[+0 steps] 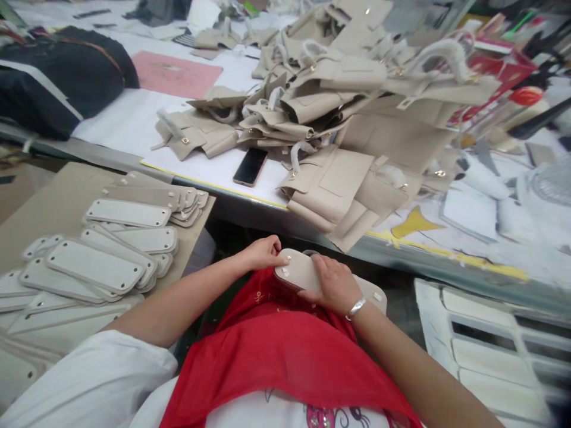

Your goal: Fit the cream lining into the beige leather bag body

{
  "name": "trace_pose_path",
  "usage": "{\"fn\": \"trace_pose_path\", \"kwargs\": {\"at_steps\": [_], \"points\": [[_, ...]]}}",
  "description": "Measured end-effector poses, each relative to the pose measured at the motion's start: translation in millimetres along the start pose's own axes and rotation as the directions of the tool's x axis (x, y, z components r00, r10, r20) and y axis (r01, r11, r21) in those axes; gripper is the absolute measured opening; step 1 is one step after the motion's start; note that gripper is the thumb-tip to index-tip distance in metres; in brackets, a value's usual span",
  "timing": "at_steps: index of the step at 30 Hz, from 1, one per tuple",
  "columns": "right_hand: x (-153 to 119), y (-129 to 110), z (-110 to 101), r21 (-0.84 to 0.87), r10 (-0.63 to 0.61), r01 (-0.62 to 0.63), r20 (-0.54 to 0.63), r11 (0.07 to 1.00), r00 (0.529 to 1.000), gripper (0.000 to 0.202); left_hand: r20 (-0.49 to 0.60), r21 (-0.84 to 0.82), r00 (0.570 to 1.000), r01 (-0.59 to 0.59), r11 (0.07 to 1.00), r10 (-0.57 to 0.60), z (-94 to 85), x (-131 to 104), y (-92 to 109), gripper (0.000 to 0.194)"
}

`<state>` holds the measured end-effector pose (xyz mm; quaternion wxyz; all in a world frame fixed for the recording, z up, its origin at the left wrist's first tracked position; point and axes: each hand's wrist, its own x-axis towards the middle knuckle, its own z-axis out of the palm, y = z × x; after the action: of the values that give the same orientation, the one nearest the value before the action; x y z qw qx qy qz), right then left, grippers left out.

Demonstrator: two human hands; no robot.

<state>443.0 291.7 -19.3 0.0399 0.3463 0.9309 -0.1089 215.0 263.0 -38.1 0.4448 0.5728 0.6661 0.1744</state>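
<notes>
A long beige panel with rounded ends (370,288), with small white tabs near its ends, rests over my lap. Across its middle lies my right hand (332,284), thumb on the near side and fingers over the top, gripping it. My left hand (264,254) is at the panel's left end. Its fingers are curled in and the thumb tip touches the panel beside a white tab. Whatever those fingers pinch, if anything, is hidden. Similar pale panels (94,266) with dark holes near their ends lie in overlapping piles to my left.
Beige handbag pieces (332,172) with wrapped handles are heaped on the white worktable (200,169). A phone (250,166) lies near its edge. There are a pink sheet (176,74), a black bundle (66,77) and a yellow scrap (414,223). A slotted white rack (486,356) stands at right.
</notes>
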Motion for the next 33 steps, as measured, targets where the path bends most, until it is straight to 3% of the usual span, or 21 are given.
{"fn": "trace_pose_path", "kwargs": {"at_steps": [2, 4, 7, 9, 11, 14, 18, 25, 30, 33], "points": [[-19.4, 18.0, 0.0, -0.009, 0.020, -0.020, -0.006, 1.000, 1.000, 0.078, -0.023, 0.134, 0.996, -0.078, 0.988, 0.082, -3.2, -1.6, 6.2, 0.044], [-34.1, 30.1, 0.7, -0.012, 0.031, -0.031, -0.020, 0.999, 0.999, 0.082, -0.039, 0.319, 0.970, -0.217, 0.923, 0.242, -3.9, -3.2, 16.1, 0.046], [-43.7, 35.7, 2.8, -0.016, 0.043, -0.044, -0.038, 0.999, 0.998, 0.085, 0.076, 0.478, 0.867, -0.465, 0.745, 0.493, 5.7, -4.2, 32.6, 0.049], [-44.4, 35.2, 4.4, -0.019, 0.050, -0.051, -0.050, 0.999, 0.998, 0.084, 0.183, 0.468, 0.791, -0.592, 0.656, 0.584, 18.9, -2.9, 39.7, 0.055], [-44.0, 35.1, 5.8, -0.019, 0.053, -0.054, -0.059, 0.998, 0.997, 0.083, 0.236, 0.476, 0.749, -0.644, 0.598, 0.619, 33.7, 0.0, 41.9, 0.072], [-44.5, 37.1, 7.1, -0.015, 0.052, -0.053, -0.064, 0.998, 0.997, 0.083, 0.239, 0.563, 0.757, -0.619, 0.548, 0.609, 49.8, 5.1, 40.2, 0.091], [-45.5, 40.2, 5.4, -0.018, 0.051, -0.052, -0.062, 0.998, 0.997, 0.082, 0.229, 0.623, 0.782, -0.575, 0.530, 0.580, 55.0, 8.3, 40.1, 0.083], [-45.0, 44.8, 1.9, -0.018, 0.044, -0.045, -0.022, 0.999, 0.999, 0.080, 0.221, 0.639, 0.790, -0.560, 0.527, 0.571, 55.0, 9.2, 43.2, 0.078], [-42.8, 40.9, 5.0, -0.066, 0.144, -0.144, -0.010, 0.987, 0.990, 0.056, 0.244, 0.621, 0.773, -0.588, 0.518, 0.585, 54.0, 8.4, 40.9, 0.087], [-40.8, 37.1, 6.0, -0.081, 0.186, -0.185, 0.003, 0.979, 0.983, 0.050, 0.230, 0.633, 0.783, -0.571, 0.523, 0.577, 54.9, 7.1, 39.9, 0.077]]}}
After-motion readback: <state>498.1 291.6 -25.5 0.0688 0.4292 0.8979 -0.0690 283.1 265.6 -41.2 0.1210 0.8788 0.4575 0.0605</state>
